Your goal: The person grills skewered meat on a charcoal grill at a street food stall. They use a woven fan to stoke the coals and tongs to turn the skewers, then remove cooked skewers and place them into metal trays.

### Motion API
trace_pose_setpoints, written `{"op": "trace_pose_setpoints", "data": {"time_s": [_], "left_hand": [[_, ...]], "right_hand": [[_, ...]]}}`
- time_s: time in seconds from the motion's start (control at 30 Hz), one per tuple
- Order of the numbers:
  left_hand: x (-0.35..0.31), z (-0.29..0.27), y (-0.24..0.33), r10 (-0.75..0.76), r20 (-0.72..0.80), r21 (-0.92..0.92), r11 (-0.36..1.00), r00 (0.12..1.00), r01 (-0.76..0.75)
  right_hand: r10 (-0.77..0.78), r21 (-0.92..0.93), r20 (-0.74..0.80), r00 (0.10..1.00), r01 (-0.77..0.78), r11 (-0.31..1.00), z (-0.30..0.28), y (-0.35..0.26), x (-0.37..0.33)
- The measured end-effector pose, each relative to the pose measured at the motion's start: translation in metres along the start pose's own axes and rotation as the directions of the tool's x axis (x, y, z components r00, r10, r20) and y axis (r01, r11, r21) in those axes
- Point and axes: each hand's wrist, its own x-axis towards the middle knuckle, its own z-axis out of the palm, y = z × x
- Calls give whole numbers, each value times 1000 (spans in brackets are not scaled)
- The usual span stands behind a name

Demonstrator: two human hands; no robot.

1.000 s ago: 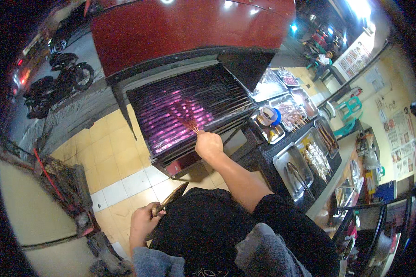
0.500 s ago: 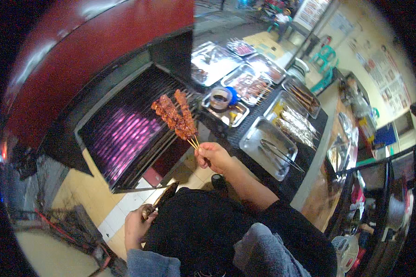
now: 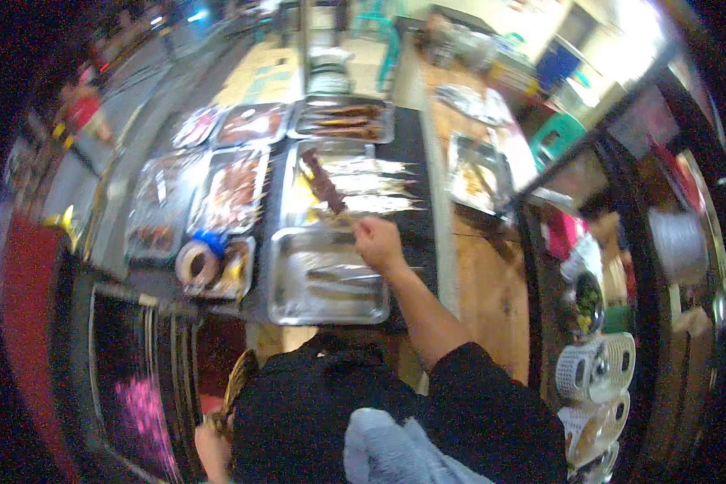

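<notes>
My right hand (image 3: 377, 242) is closed around the thin sticks of some meat skewers (image 3: 324, 184). Their reddish-brown meat points away from me, above a metal tray (image 3: 298, 150) with yellow in it and foil-wrapped pieces (image 3: 379, 185) beside it. Just nearer lies a shallow metal tray (image 3: 286, 298) with blurred tongs (image 3: 343, 278) in it. Low on the left, my left hand (image 3: 212, 446) grips what looks like a woven hand fan (image 3: 240, 379), held upright beside my dark shirt. Motion blur hides how many skewers I hold.
The grill (image 3: 105, 355) glows pink at the lower left. More trays of meat (image 3: 232, 185) stand ahead, with a tape-like roll and blue lid (image 3: 198, 262) near the grill. A wooden counter (image 3: 492, 298) and white baskets (image 3: 593, 371) are on the right.
My view has swung right, from the grill to the trays. The skewers in my right hand have gone from beside the grill to above the trays. My left hand still holds the fan.
</notes>
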Motion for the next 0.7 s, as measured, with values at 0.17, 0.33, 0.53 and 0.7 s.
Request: {"op": "trace_pose_setpoints", "data": {"time_s": [0.17,0.33,0.53,0.7], "left_hand": [[52,10,32,-96,135,-501,852,986,151],[69,-30,104,-130,278,-166,970,952,181],[91,-29,126,31,165,-234,972,986,8],[82,-19,113,-20,106,-37,999,994,24]], "right_hand": [[457,-560,-209,864,-489,669,-119,111,72],[565,-595,-359,743,-649,475,-157,182,95],[637,-653,-229,736,-601,461,-149,200,92],[528,-577,-328,783,-609,544,-104,149,80]]}}
